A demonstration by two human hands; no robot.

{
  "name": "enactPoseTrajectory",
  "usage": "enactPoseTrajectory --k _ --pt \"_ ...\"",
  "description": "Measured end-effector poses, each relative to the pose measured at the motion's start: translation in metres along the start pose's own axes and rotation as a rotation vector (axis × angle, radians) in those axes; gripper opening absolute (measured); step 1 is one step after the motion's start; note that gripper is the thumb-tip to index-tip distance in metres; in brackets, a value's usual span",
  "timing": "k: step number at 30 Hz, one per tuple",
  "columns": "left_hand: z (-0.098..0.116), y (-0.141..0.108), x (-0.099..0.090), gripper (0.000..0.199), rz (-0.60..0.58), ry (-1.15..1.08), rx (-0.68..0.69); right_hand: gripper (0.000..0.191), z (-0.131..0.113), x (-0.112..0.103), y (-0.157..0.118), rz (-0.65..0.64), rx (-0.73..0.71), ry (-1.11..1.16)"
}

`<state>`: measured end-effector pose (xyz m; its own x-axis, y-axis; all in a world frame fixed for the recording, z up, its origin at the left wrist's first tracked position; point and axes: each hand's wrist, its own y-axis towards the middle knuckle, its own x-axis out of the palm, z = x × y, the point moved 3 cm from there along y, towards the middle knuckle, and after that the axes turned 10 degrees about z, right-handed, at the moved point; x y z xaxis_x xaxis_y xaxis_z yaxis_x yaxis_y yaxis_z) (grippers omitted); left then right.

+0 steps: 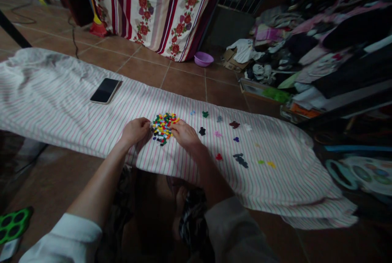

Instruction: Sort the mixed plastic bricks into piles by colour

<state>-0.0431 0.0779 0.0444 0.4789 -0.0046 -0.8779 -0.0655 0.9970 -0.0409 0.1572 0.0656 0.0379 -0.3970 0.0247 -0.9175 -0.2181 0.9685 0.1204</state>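
A mixed pile of small colourful pieces (163, 126), too small to name more exactly, lies on a striped cloth (134, 99). At the pile's left edge is my left hand (136, 130), thumb and fingers pinched together; whatever may be between them is hidden. My right hand (185, 134) reaches into the pile's right side with its fingertips closed together, and I cannot make out what they hold. Right of this hand lie little one-colour groups: black pieces (202, 131), dark green pieces (205, 114), brown pieces (234, 124), red pieces (219, 157), dark grey pieces (241, 160) and yellow pieces (271, 164).
A phone (105, 90) rests on the cloth to the left. Beyond the cloth, a purple basin (203, 59) stands on the tiled floor (147, 65) by a flowered curtain (159, 14). Heaped clothes (306, 46) fill the right side. A green object with round holes (15, 224) is at lower left.
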Motion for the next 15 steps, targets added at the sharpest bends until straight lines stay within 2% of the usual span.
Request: enactPoseTrajectory --k 15 --pt "0.005 -0.003 -0.002 0.041 0.007 0.021 -0.010 0.019 -0.001 0.010 0.005 0.085 0.073 0.016"
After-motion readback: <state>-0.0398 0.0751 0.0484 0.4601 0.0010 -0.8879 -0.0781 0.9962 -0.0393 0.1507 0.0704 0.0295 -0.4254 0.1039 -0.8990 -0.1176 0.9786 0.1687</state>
